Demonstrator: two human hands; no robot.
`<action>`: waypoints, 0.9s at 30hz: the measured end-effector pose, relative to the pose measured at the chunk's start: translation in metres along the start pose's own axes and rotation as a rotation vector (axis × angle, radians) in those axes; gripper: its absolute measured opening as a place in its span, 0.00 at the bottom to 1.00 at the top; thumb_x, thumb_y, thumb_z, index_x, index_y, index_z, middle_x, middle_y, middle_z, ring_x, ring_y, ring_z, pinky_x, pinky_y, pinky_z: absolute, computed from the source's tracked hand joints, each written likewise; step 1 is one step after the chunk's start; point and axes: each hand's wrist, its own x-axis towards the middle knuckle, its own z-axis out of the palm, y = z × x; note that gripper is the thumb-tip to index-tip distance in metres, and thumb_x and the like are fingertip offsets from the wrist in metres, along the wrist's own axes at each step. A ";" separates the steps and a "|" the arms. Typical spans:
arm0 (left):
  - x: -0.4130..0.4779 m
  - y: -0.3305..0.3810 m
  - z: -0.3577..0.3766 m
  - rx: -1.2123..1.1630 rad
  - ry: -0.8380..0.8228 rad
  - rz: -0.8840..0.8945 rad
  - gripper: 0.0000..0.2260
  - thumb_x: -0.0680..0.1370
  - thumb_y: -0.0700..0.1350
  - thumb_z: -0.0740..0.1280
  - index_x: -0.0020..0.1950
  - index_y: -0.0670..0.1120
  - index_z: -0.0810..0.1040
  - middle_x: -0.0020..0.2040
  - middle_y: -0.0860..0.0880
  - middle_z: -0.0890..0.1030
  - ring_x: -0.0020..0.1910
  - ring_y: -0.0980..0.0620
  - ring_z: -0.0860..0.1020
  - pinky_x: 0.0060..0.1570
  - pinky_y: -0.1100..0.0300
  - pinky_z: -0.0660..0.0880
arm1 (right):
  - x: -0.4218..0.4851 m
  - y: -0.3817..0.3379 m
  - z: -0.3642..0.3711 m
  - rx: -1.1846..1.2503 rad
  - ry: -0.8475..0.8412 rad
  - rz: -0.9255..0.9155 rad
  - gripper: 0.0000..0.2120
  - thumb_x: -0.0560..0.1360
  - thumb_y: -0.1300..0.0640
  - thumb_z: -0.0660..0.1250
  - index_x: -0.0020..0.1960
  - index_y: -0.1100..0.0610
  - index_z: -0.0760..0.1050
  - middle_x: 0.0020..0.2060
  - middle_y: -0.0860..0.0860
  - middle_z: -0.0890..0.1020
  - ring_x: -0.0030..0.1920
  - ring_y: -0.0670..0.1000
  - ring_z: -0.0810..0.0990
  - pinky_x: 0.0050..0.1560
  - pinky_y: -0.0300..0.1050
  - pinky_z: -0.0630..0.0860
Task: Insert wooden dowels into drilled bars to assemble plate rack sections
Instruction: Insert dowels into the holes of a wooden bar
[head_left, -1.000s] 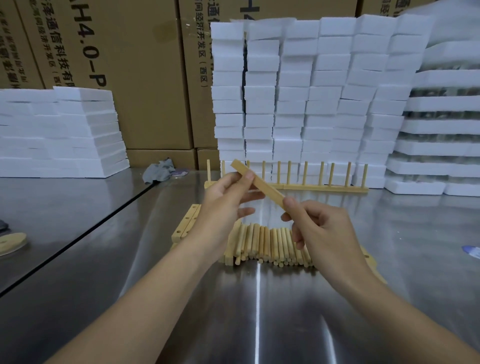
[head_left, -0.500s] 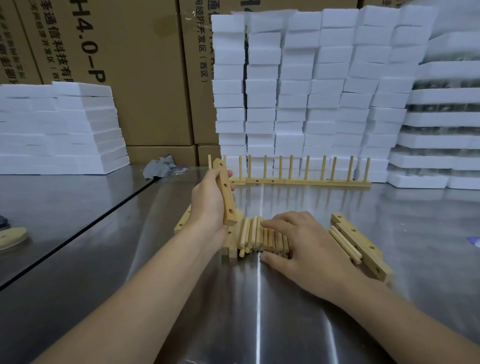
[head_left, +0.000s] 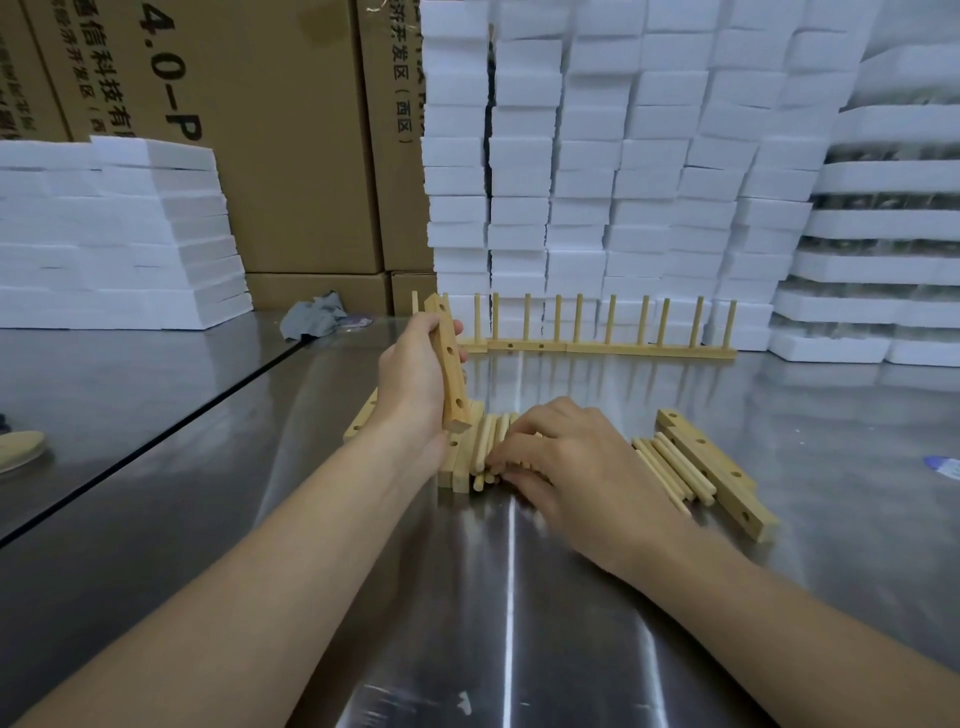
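— What's the left doing?
— I see the left hand gripping a drilled bar, nearly upright, its lower end just above the dowel pile on the steel table.
— And the right?
— The right hand rests on that pile, fingers bent; I can't tell whether it pinches a dowel.

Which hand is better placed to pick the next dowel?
Right. The right hand rests on the loose dowels, fingers bent over them; the left hand is occupied, gripping the drilled bar roughly upright.
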 end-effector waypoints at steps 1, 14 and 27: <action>0.000 0.000 0.000 0.000 0.001 -0.003 0.14 0.84 0.52 0.63 0.55 0.46 0.85 0.38 0.50 0.76 0.34 0.52 0.71 0.36 0.57 0.68 | 0.000 -0.001 0.000 -0.010 0.019 -0.008 0.08 0.79 0.55 0.73 0.56 0.46 0.85 0.51 0.44 0.82 0.54 0.50 0.77 0.51 0.48 0.74; -0.009 -0.004 0.007 -0.081 -0.277 -0.070 0.15 0.88 0.48 0.59 0.64 0.45 0.83 0.34 0.51 0.78 0.26 0.54 0.72 0.24 0.61 0.70 | 0.000 0.011 -0.035 0.543 0.553 0.365 0.04 0.87 0.49 0.59 0.58 0.41 0.72 0.36 0.47 0.78 0.31 0.46 0.77 0.29 0.39 0.70; -0.010 -0.006 0.007 0.041 -0.436 -0.060 0.17 0.88 0.50 0.58 0.65 0.44 0.83 0.37 0.51 0.77 0.26 0.55 0.67 0.23 0.62 0.65 | 0.000 0.020 -0.030 0.393 0.379 0.332 0.10 0.81 0.50 0.71 0.62 0.43 0.81 0.44 0.34 0.83 0.42 0.36 0.80 0.42 0.25 0.70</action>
